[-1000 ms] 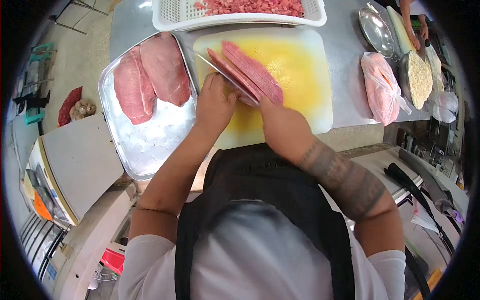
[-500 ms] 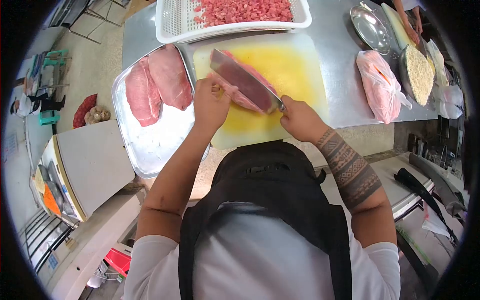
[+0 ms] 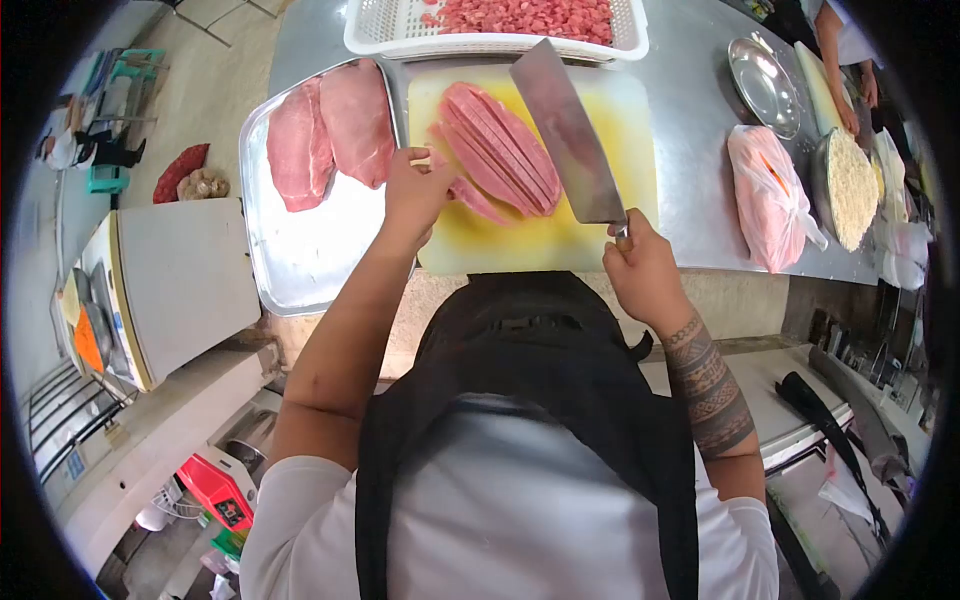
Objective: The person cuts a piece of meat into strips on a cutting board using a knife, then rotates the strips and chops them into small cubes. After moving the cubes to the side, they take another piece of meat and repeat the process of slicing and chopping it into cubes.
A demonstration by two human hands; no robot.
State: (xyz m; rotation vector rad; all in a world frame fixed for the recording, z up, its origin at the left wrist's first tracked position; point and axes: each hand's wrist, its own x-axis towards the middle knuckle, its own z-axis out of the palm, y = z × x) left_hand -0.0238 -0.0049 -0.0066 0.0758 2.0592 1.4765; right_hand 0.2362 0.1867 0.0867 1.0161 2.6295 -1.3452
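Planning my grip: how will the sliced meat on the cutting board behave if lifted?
The sliced meat will likely sag and fan apart, since lengthwise cuts divide it into long strips. Its moist-looking surface suggests it may slip.

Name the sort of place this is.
Probably a food-preparation kitchen, perhaps a commercial one. A large cleaver is held beside sliced meat on a cutting board; a white basket holds plenty of diced meat, and the work surface is a long metal table.
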